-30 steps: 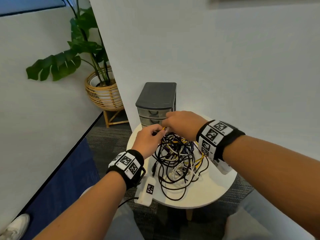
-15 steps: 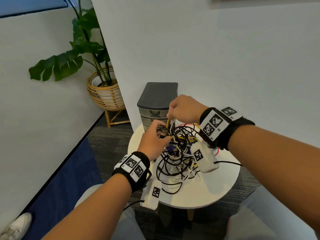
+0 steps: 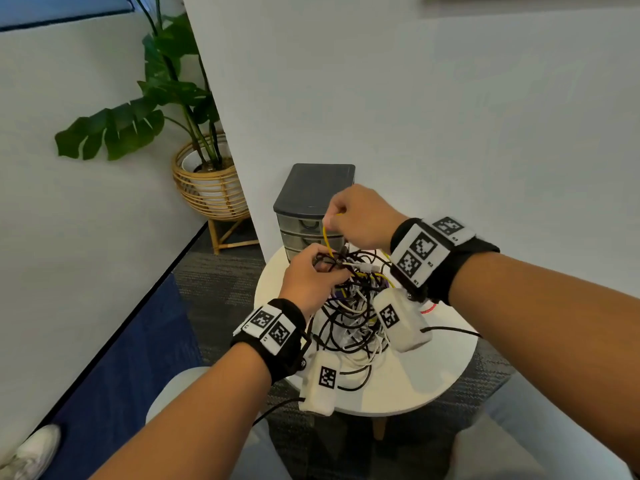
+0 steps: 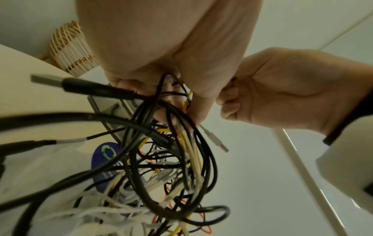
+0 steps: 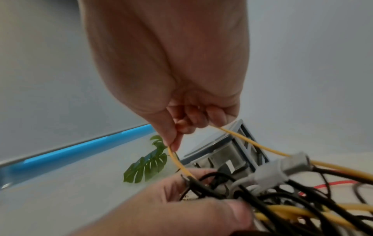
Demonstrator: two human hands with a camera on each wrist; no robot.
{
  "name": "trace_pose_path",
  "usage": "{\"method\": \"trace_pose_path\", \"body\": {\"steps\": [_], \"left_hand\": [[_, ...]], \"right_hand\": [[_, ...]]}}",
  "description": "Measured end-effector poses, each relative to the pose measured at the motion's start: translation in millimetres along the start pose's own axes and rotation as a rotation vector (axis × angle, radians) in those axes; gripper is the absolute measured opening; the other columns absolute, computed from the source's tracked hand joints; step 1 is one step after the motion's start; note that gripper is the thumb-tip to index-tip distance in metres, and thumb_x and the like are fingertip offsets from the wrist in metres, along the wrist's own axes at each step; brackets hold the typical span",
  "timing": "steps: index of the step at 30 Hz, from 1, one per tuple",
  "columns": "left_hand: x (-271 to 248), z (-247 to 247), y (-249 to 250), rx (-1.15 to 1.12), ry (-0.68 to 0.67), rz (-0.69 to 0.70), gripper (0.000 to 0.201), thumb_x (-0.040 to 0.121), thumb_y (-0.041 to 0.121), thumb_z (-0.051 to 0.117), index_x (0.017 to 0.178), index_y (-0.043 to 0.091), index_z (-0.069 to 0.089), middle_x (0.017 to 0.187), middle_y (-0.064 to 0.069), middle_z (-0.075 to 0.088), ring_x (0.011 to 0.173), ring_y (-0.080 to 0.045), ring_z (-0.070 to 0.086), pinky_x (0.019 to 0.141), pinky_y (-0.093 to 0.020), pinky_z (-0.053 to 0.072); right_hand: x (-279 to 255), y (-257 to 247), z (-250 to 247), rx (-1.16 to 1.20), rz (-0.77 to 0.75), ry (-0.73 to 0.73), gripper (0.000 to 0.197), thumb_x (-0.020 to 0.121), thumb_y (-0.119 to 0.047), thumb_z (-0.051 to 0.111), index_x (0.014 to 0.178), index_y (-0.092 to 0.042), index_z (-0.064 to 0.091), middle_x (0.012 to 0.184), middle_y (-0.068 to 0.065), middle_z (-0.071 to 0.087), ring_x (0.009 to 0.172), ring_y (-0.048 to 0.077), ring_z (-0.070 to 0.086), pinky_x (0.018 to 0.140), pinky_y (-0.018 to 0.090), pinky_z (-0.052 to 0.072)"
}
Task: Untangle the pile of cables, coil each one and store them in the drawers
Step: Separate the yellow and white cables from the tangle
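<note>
The pile of cables (image 3: 349, 317), a knot of black, white, grey and yellow leads, lies on the round white desk (image 3: 429, 379), its upper strands lifted off the top. At the near left edge of the tangle the left hand (image 3: 308, 278) has its fingers (image 4: 193, 111) curled round a bunch of black strands. Just beyond and a little higher, the right hand (image 3: 360, 216) pinches a yellow cable (image 3: 326, 237) between thumb and forefinger; the lead curves down from the pinch into the left hand's bundle. A red cable (image 3: 428, 309) shows at the right of the pile. At the far edge of the desk stands the grey drawers unit (image 3: 313, 206), its drawers closed. Farther left, on the floor, a plant (image 3: 166, 109) sits in a wicker basket (image 3: 207, 188).
</note>
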State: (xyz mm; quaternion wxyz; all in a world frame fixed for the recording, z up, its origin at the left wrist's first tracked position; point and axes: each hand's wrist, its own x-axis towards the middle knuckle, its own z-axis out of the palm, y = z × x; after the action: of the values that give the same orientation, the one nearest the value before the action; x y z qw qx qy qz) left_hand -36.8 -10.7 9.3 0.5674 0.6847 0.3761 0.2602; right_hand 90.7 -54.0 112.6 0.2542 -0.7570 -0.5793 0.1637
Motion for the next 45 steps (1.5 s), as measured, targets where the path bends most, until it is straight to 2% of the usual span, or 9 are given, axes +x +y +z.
{"method": "trace_pose_path", "body": {"steps": [6, 10, 16, 23, 29, 32, 34, 40, 45], "left_hand": [[2, -5, -1, 0.095, -0.063, -0.040, 0.018, 0.082, 0.008, 0.081, 0.093, 0.017, 0.071, 0.084, -0.002, 0.071, 0.076, -0.014, 0.062, 0.071, -0.029, 0.049], [1, -7, -5, 0.141, -0.060, -0.047, 0.019, 0.084, 0.008, 0.079, 0.098, 0.017, 0.071, 0.089, -0.005, 0.073, 0.068, -0.010, 0.059, 0.070, -0.028, 0.047], [0, -14, -7, 0.152, -0.034, -0.013, 0.012, 0.088, 0.017, 0.078, 0.099, 0.021, 0.076, 0.093, -0.001, 0.077, 0.071, -0.007, 0.064, 0.074, -0.029, 0.051], [-1, -22, -11, 0.253, 0.012, 0.044, 0.011, 0.098, 0.025, 0.067, 0.095, 0.016, 0.072, 0.082, 0.004, 0.065, 0.078, -0.014, 0.058, 0.078, -0.034, 0.047], [5, -17, -17, 0.421, 0.079, 0.058, 0.032, 0.079, 0.065, 0.055, 0.098, 0.045, 0.072, 0.110, 0.008, 0.058, 0.106, -0.012, 0.056, 0.101, -0.053, 0.044], [5, -15, -12, 0.467, 0.085, 0.097, 0.007, 0.092, 0.048, 0.062, 0.090, 0.054, 0.066, 0.107, 0.008, 0.050, 0.104, -0.011, 0.052, 0.102, -0.054, 0.042], [4, -16, -11, 0.477, 0.077, 0.140, 0.021, 0.096, 0.040, 0.064, 0.085, 0.057, 0.060, 0.106, 0.011, 0.049, 0.106, -0.012, 0.054, 0.102, -0.053, 0.041], [0, -16, -11, 0.514, 0.005, 0.219, 0.009, 0.101, 0.029, 0.058, 0.103, 0.035, 0.065, 0.106, 0.012, 0.064, 0.106, -0.015, 0.058, 0.101, -0.055, 0.042], [4, -20, -5, 0.551, -0.052, 0.204, 0.018, 0.093, 0.046, 0.051, 0.100, 0.035, 0.063, 0.093, 0.013, 0.067, 0.095, -0.020, 0.062, 0.094, -0.055, 0.048]], "right_hand": [[4, 8, -10, 0.466, 0.058, 0.242, 0.019, 0.098, -0.019, 0.063, 0.082, -0.012, 0.070, 0.098, 0.003, 0.072, 0.090, 0.013, 0.065, 0.083, 0.030, 0.048], [7, -6, -35, 0.652, 0.047, 0.351, 0.017, 0.099, -0.015, 0.061, 0.084, -0.012, 0.069, 0.074, -0.011, 0.061, 0.054, -0.010, 0.052, 0.060, 0.015, 0.038], [5, 19, -47, 0.648, 0.186, 0.530, 0.017, 0.098, -0.017, 0.052, 0.091, -0.011, 0.066, 0.072, -0.003, 0.059, 0.060, 0.008, 0.048, 0.059, 0.024, 0.037], [-12, 59, -43, 0.065, 0.249, 0.221, 0.023, 0.100, -0.016, 0.049, 0.102, -0.011, 0.072, 0.109, 0.007, 0.070, 0.102, 0.025, 0.062, 0.083, 0.032, 0.046], [-25, 33, -30, -0.273, 0.007, 0.046, 0.054, 0.092, -0.009, 0.052, 0.143, -0.024, 0.054, 0.144, 0.005, 0.052, 0.134, 0.026, 0.047, 0.110, 0.039, 0.039], [-26, 12, -16, -0.367, -0.186, -0.158, 0.041, 0.099, -0.020, 0.053, 0.139, -0.024, 0.059, 0.138, 0.003, 0.057, 0.129, 0.022, 0.051, 0.107, 0.037, 0.042], [-24, 8, -5, -0.518, -0.244, -0.221, 0.031, 0.103, -0.030, 0.051, 0.129, -0.021, 0.066, 0.122, 0.003, 0.058, 0.112, 0.020, 0.057, 0.088, 0.032, 0.046], [-13, 14, 14, -0.599, -0.326, -0.207, 0.001, 0.099, -0.022, 0.061, 0.100, -0.022, 0.061, 0.102, -0.002, 0.058, 0.095, 0.019, 0.060, 0.073, 0.029, 0.041], [-15, 20, 13, -0.299, -0.303, 0.024, 0.017, 0.097, -0.026, 0.061, 0.081, -0.025, 0.056, 0.087, -0.007, 0.059, 0.081, 0.014, 0.055, 0.067, 0.028, 0.039]]}}
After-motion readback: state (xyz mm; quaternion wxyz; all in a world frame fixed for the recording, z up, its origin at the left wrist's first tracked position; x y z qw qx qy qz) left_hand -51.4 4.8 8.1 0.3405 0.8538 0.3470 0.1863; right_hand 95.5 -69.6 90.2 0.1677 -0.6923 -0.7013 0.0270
